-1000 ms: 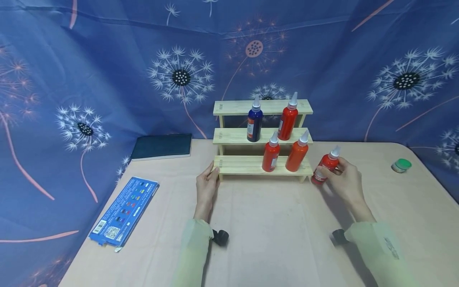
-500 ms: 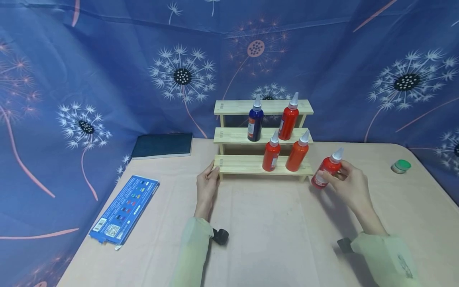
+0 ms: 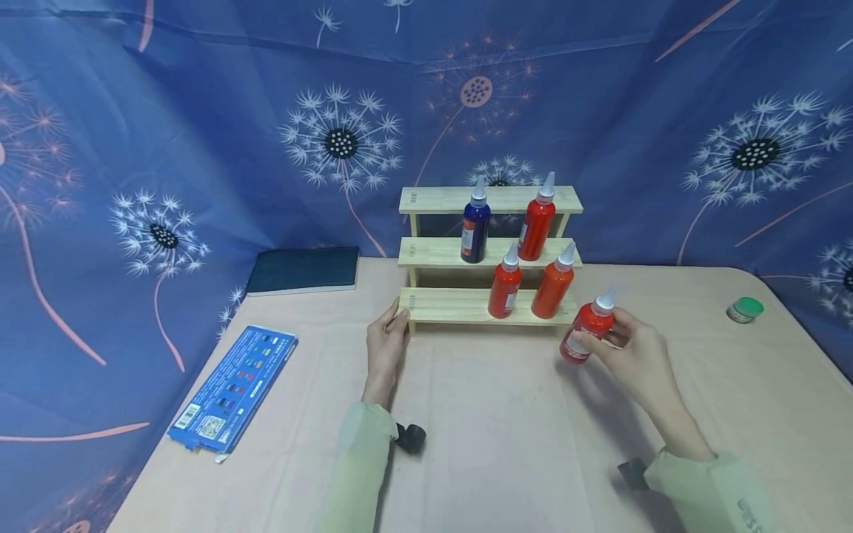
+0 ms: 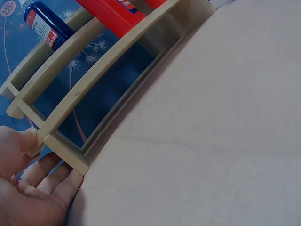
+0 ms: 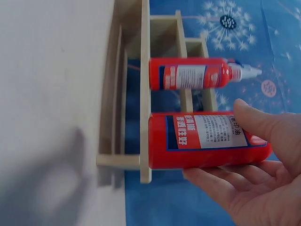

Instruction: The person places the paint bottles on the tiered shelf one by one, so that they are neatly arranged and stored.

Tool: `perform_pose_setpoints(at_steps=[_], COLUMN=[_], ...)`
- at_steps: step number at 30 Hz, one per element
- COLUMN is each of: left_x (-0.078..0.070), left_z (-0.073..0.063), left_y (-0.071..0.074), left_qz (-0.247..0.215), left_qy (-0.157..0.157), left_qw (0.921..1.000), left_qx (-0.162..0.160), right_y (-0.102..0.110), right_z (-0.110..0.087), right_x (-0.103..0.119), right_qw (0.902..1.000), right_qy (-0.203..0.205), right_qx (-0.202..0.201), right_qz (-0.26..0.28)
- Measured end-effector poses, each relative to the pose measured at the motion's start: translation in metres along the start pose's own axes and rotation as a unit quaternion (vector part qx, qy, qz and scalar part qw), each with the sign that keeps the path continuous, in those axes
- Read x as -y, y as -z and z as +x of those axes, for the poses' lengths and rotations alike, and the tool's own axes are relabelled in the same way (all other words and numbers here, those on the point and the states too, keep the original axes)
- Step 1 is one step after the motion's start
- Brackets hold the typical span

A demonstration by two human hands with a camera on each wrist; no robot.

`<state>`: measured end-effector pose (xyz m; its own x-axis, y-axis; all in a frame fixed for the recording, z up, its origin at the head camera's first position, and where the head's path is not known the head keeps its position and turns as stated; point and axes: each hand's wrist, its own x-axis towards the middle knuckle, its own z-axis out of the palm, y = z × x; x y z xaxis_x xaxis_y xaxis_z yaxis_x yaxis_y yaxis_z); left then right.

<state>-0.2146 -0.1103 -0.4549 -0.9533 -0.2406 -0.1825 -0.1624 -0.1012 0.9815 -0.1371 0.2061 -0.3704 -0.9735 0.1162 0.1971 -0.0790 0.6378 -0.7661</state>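
Observation:
A three-tier wooden shelf rack (image 3: 443, 305) stands at the back middle of the table. My left hand (image 3: 385, 354) grips the left end of its bottom tier, thumb uppermost, as the left wrist view shows. At the rack's front right, my right hand (image 3: 636, 361) holds a red squeeze bottle (image 3: 581, 337), tilted, above the table. Its label (image 5: 216, 132) shows in the right wrist view. On the bottom tier stand a red bottle (image 3: 504, 292) and an orange-red bottle (image 3: 552, 292). The middle tier carries a dark blue bottle (image 3: 475, 235) and another red bottle (image 3: 536, 233).
A blue printed box (image 3: 233, 389) lies on the left of the table, with a dark green notebook (image 3: 303, 269) behind it. A small green-lidded jar (image 3: 745, 309) stands far right. Blue dandelion-print cloth (image 3: 233, 111) hangs behind the table.
My right hand lifted the red bottle slightly and moved right, then came back left and nearer to me with it. The left hand stays on the rack.

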Motion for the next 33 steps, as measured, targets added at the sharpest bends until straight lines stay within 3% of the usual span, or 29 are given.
perform_pose_setpoints(at_steps=[17,26,33], left_x=[-0.001,0.000,0.001], left_z=[0.000,-0.001,-0.002], left_y=[-0.002,-0.002,-0.001], left_qz=[0.011,0.002,0.008], left_qy=[0.007,0.007,0.002], left_qw=[0.9999,1.0000,1.0000], left_qx=[-0.005,-0.002,-0.005], right_y=[-0.042,-0.072,-0.092], right_z=[-0.006,0.001,0.012], right_x=[0.042,0.060,0.072], right_qw=[0.9972,0.9926,0.9914], right_qy=[0.024,0.022,0.042], right_qx=[0.054,0.083,0.079], right_qz=[0.047,0.086,0.095])
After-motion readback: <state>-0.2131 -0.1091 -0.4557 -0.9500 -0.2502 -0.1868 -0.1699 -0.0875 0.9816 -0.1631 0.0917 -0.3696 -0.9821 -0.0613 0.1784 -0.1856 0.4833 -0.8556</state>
